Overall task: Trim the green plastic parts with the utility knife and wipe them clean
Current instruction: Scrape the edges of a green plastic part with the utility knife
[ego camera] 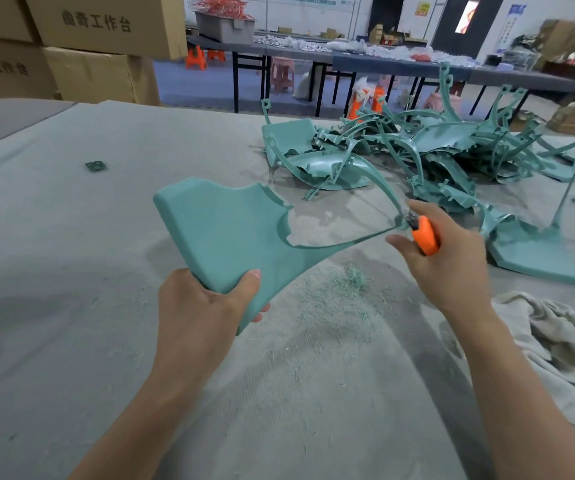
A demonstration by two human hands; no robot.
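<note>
Nearest the camera, the left hand (206, 303) grips the lower corner of a green plastic part (223, 233), thumb curled over its top face and fingers beneath, holding it tilted above the grey table cover (71, 271). Right of those fingers, the right hand (452, 268) is wrapped round an orange utility knife (425, 235), whose tip meets the part's thin curved strip. Between the two hands, green shavings (341, 289) lie on the cover. A crumpled cloth (549, 337) lies just right of the right wrist. Beyond the knife-holding fingers sits a pile of green parts (435, 150). Far left of them, cardboard boxes (106, 26) stand stacked.
</note>
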